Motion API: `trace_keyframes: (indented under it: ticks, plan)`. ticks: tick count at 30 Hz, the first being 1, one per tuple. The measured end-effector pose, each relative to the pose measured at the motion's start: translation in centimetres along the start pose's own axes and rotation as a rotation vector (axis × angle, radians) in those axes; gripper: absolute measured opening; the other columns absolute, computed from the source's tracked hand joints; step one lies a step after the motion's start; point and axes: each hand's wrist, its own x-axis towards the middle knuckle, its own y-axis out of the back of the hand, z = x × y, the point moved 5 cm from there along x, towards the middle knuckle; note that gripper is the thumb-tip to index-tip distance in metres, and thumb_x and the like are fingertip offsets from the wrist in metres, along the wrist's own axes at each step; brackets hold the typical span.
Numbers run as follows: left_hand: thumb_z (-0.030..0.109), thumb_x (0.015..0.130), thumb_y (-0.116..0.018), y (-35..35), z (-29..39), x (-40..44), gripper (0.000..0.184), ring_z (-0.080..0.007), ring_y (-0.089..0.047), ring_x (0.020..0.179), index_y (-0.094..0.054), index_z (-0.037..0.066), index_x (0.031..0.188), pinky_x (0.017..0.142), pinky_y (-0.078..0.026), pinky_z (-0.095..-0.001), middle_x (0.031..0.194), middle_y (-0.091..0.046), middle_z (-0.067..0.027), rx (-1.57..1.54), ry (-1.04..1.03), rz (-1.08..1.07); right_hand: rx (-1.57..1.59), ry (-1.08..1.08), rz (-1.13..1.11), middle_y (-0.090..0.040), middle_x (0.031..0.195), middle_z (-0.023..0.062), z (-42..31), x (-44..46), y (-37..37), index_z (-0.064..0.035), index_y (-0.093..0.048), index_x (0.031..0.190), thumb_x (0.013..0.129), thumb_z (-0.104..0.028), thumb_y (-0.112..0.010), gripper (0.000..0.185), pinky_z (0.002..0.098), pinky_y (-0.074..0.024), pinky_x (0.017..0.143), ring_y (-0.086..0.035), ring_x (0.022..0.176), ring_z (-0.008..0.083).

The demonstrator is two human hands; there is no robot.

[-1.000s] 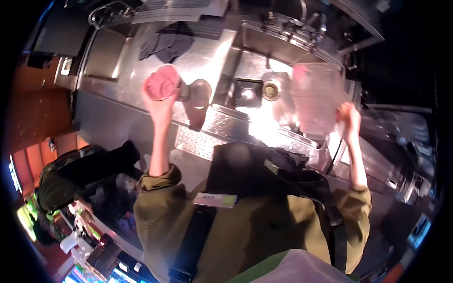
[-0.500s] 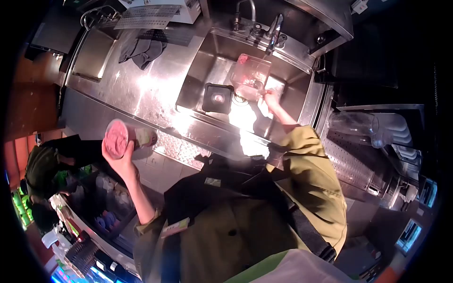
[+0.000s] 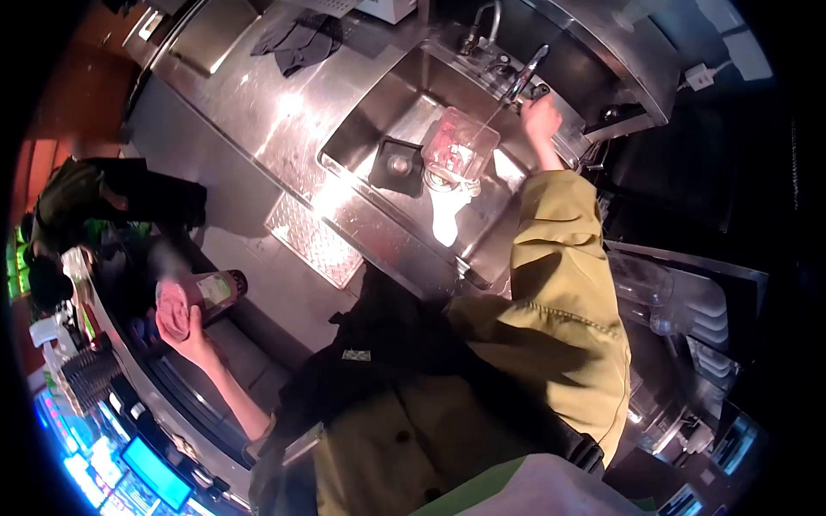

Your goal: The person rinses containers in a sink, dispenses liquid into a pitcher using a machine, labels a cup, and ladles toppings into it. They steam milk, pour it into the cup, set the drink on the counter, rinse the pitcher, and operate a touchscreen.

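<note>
Left-hand fingers clasp a labelled container of lumpy pink mixture.

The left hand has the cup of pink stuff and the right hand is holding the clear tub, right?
No: in the head view, the right hand is at the tap, not holding the clear tub. The left hand does have the cup of pink stuff.

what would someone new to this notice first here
Probably the cup of pink stuff, held out in the left hand at the picture's left. Next, the clear container with pink in it, in the steel sink beside a dark square item. Above it, the right hand is up at the faucet.
</note>
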Motion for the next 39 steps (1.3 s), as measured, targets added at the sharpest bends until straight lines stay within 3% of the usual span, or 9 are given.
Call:
trace_keyframes:
  ticks: [3, 6, 9, 11, 12, 15, 17, 25, 39]
  plan:
    - [0.002, 0.068, -0.067, 2.2, -1.0, -0.2, 0.069, -0.0238, -0.036, 0.117, -0.028, -0.001, 0.125, 0.099, -0.028, -0.0328, 0.127, -0.033, -0.0162, -0.13, 0.062, 0.058, 0.127, 0.001, -0.172, -0.057, 0.094, 0.0244, 1.4, 0.7, 1.0, -0.0053, -0.038, 0.121, 0.076, -0.021, -0.051, 0.05, 0.0423, -0.0416, 0.082, -0.055, 0.091, 0.0382]
    - [0.005, 0.069, -0.067, 3.4, -1.2, 0.5, 0.066, -0.0227, -0.04, 0.113, -0.031, -0.002, 0.124, 0.098, -0.03, -0.0319, 0.122, -0.04, -0.0152, -0.114, 0.066, 0.087, 0.293, 0.053, -0.173, -0.055, 0.103, 0.0238, 1.7, 0.1, 1.3, -0.0039, -0.036, 0.124, 0.078, -0.022, -0.053, 0.052, 0.0404, -0.0399, 0.085, -0.051, 0.099, 0.0369]
    - [0.007, 0.068, -0.065, 3.1, -0.6, 2.6, 0.044, -0.0179, -0.054, 0.093, -0.05, -0.001, 0.108, 0.081, -0.043, -0.0274, 0.104, -0.056, -0.0087, -0.015, -0.07, -0.056, 0.283, 0.431, 0.366, -0.054, 0.101, 0.0242, 3.7, -0.4, 1.2, 0.0063, -0.046, 0.108, 0.078, -0.021, -0.055, 0.042, 0.039, -0.0402, 0.081, -0.052, 0.092, 0.0397]
    - [0.008, 0.066, -0.064, 4.3, -0.3, 3.0, 0.037, -0.015, -0.056, 0.082, -0.055, 0.0, 0.101, 0.073, -0.044, -0.0261, 0.093, -0.059, -0.0066, 0.215, -0.067, 0.073, -0.126, 0.495, 0.335, -0.06, 0.085, 0.0182, 2.6, -5.0, 4.2, 0.0025, -0.057, 0.087, 0.084, -0.016, -0.048, 0.021, 0.0374, -0.0449, 0.067, -0.057, 0.076, 0.0304]
    - [0.008, 0.065, -0.064, 6.0, 0.0, 3.5, 0.035, -0.0147, -0.055, 0.08, -0.055, 0.002, 0.098, 0.072, -0.044, -0.0275, 0.089, -0.058, -0.0045, 0.164, -0.035, 0.086, -0.115, 0.545, 0.335, -0.06, 0.086, 0.0181, 1.3, -6.5, 3.3, 0.0026, -0.057, 0.088, 0.083, -0.015, -0.047, 0.021, 0.037, -0.045, 0.067, -0.057, 0.076, 0.0301]
    - [0.01, 0.057, -0.075, 12.4, -7.1, 5.1, 0.073, -0.0205, -0.037, 0.111, -0.035, 0.003, 0.117, 0.093, -0.031, -0.03, 0.117, -0.038, -0.0101, 0.031, -0.022, 0.451, 0.152, 0.457, 0.39, -0.06, 0.088, 0.0178, 1.9, -7.3, 3.9, 0.0028, -0.056, 0.09, 0.083, -0.014, -0.047, 0.021, 0.036, -0.0453, 0.067, -0.057, 0.076, 0.0293]
    - [0.001, 0.056, -0.074, 14.5, -7.7, 6.6, 0.087, -0.0204, -0.039, 0.111, -0.022, 0.002, 0.126, 0.094, -0.032, -0.0312, 0.119, -0.039, -0.0111, -0.282, 0.003, 0.52, 0.26, 0.39, 0.41, -0.059, 0.089, 0.0176, 0.0, -8.1, 3.4, 0.0029, -0.056, 0.092, 0.082, -0.014, -0.046, 0.021, 0.0353, -0.0456, 0.067, -0.057, 0.075, 0.0287]
    - [-0.003, 0.056, -0.071, 33.9, -16.0, 16.3, 0.093, -0.0222, -0.044, 0.108, -0.016, 0.005, 0.131, 0.09, -0.038, -0.0323, 0.119, -0.038, -0.0135, -0.144, -0.164, 0.683, 0.486, 0.368, 0.424, -0.058, 0.095, 0.0169, -11.9, -15.4, 3.0, 0.0034, -0.054, 0.099, 0.08, -0.011, -0.044, 0.025, 0.0325, -0.0465, 0.067, -0.058, 0.075, 0.0264]
    - [0.006, 0.057, -0.073, 65.8, -35.4, 35.2, 0.105, -0.0258, -0.04, 0.11, -0.002, 0.004, 0.134, 0.094, -0.033, -0.034, 0.12, -0.036, -0.0169, 0.237, -0.101, 0.9, 0.615, 0.444, 0.158, -0.055, 0.106, 0.0153, -40.0, -30.7, 2.7, 0.0036, -0.049, 0.11, 0.077, -0.007, -0.04, 0.035, 0.0278, -0.0467, 0.064, -0.057, 0.072, 0.0211]
